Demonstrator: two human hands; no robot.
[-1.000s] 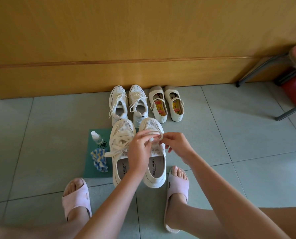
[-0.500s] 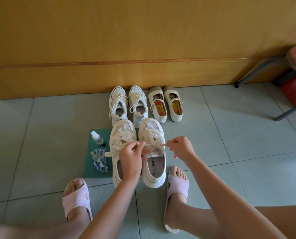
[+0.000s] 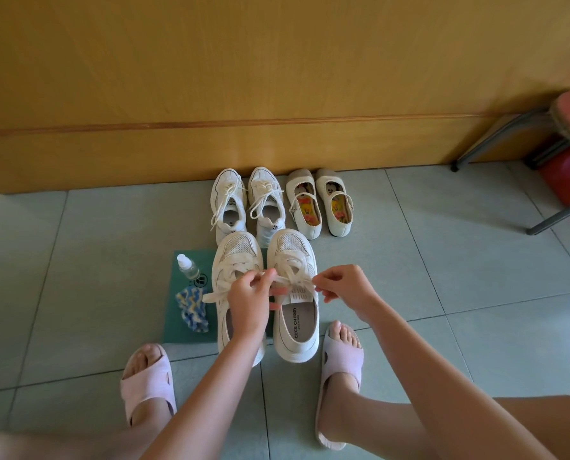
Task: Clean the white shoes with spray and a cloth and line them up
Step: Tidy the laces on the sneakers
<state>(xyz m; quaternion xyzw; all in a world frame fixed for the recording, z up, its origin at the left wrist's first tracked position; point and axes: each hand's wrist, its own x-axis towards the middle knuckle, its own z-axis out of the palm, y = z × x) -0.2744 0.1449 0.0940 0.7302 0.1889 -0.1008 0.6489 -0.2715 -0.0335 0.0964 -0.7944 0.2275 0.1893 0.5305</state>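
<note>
Both hands work at the flat cream lace (image 3: 293, 283) of the right-hand white mesh sneaker (image 3: 295, 293), which stands on the pale green tiled floor (image 3: 443, 267) with its toe pointing away from the person. The left hand (image 3: 248, 302) comes in from below with the wrist bent down, thumb and forefinger pinched on a loop of the lace just over the shoe's tongue, its palm covering the opening of the matching left-hand white mesh sneaker (image 3: 237, 260) beside it. The right hand (image 3: 343, 287), just right of the shoe, pinches the other end of the lace between thumb and forefinger, with the remaining fingers curled under; the lace runs taut between the two grips.

Left of the left hand, on a dark green mat (image 3: 177, 320), stand a small clear spray bottle (image 3: 187, 267) and, nearer the person, a crumpled blue, yellow and white cloth (image 3: 192, 308). Beyond the hands, against the wooden wall panel (image 3: 277, 78), a pair of white lace-up trainers (image 3: 247, 204) and a pair of cream strap flats (image 3: 320, 202) sit side by side.
</note>
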